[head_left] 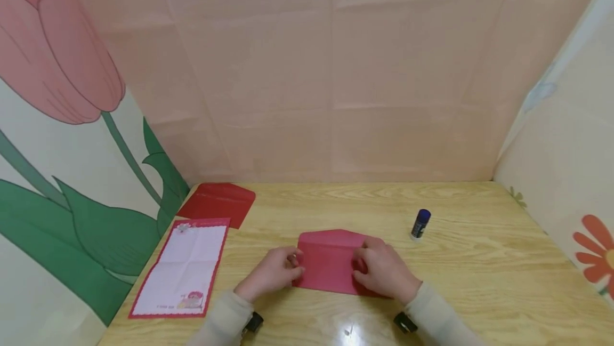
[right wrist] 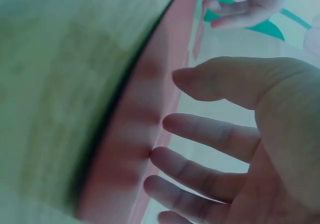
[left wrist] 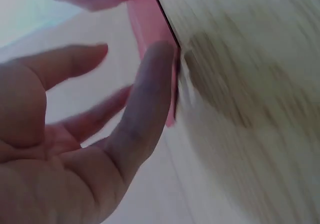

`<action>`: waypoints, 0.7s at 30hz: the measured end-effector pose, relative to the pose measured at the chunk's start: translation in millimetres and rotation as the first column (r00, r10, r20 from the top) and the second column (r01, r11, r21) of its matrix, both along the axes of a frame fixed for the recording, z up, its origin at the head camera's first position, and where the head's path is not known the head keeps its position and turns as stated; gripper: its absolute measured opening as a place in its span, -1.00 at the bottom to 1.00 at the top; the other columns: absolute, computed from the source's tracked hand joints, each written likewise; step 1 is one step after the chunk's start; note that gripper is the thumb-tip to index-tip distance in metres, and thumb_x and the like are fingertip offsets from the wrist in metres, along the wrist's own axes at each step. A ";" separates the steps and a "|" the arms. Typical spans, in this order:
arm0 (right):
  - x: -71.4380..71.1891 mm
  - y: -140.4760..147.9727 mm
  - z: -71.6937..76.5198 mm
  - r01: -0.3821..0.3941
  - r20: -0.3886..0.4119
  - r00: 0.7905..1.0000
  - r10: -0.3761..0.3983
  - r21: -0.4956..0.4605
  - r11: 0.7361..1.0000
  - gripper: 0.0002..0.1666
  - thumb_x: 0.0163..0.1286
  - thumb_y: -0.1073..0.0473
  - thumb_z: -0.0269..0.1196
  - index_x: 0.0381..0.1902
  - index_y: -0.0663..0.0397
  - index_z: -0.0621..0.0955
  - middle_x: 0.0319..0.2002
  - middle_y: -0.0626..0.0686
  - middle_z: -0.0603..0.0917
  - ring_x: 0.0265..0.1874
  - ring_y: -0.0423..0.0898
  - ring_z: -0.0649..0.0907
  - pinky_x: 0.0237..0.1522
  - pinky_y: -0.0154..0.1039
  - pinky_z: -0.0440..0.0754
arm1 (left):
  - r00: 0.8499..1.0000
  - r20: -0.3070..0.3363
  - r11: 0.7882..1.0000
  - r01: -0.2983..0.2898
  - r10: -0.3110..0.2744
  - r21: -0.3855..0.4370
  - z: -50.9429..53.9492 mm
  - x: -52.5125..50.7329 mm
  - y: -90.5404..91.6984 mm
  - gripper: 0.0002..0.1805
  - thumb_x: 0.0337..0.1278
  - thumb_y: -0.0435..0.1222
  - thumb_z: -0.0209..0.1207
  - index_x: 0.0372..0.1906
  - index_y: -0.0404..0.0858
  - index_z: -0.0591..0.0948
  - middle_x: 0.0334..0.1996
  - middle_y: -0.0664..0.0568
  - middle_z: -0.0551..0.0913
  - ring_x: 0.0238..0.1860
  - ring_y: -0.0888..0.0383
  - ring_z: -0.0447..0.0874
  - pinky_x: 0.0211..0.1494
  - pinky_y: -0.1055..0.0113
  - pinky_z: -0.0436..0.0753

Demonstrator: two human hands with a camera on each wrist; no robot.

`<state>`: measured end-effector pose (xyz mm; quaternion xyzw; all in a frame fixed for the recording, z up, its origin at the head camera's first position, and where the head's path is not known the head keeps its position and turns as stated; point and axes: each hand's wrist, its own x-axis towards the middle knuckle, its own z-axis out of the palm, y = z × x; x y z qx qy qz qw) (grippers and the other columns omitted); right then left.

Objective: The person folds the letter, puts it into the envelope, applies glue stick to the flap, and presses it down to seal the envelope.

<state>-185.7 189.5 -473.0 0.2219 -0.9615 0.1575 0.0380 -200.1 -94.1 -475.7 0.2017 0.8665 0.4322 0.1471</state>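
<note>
1. Centrally, the pink envelope (head_left: 326, 265) lies on the worktop (head_left: 484, 260) between the left hand (head_left: 274, 271) and the right hand (head_left: 385, 270).
2. The left hand is just at its left edge, fingers loosely bent and apart, one fingertip touching that edge.
3. The right hand reaches over its right end, thumb and fingers spread; whether the fingertips press the paper cannot be told.
4. Beyond the right hand, farther right, stands a glue stick (head_left: 420, 224).
5. Well left lie a sheet (head_left: 179, 268) and, behind it, a red envelope (head_left: 218, 202).

There is a pink envelope (head_left: 327, 267), a red envelope (head_left: 220, 203) and a yellow wood-grained table (head_left: 484, 260).
</note>
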 end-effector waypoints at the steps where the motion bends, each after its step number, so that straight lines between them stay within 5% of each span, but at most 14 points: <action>1: 0.4 -0.1 -0.3 -0.006 0.000 1.000 0.006 -0.003 1.000 -0.77 0.13 0.07 0.49 -0.32 0.01 0.69 -0.42 -0.08 0.47 -0.48 -0.18 0.40 -0.42 -0.25 0.39 | 0.999 -0.034 0.999 0.038 -0.039 -0.035 1.7 0.5 2.5 -0.62 0.23 -0.34 0.29 0.08 -0.46 0.60 -0.26 -0.08 0.65 -0.42 0.18 0.59 -0.34 0.31 0.64; 7: -0.8 -1.0 -3.7 -0.022 -0.013 1.000 0.022 -0.008 1.000 -0.74 0.12 0.10 0.49 -0.25 0.05 0.72 -0.39 -0.08 0.46 -0.49 -0.18 0.39 -0.44 -0.28 0.38 | 0.975 -0.142 0.972 0.141 -0.169 -0.188 11.8 7.2 12.2 -0.69 0.20 -0.29 0.33 -0.03 -0.39 0.67 -0.19 -0.05 0.64 -0.15 0.09 0.57 -0.07 0.30 0.57; 21: -1.0 -1.7 -6.5 -0.002 -0.008 1.000 0.002 -0.019 1.000 -0.75 0.14 0.18 0.50 -0.26 0.10 0.69 -0.35 -0.07 0.46 -0.47 -0.19 0.43 -0.41 -0.27 0.50 | 0.981 -0.142 0.972 0.096 -0.128 -0.216 2.4 6.0 15.2 -0.69 0.15 -0.22 0.38 -0.05 -0.30 0.70 -0.15 0.08 0.51 -0.12 0.19 0.45 0.02 0.28 0.54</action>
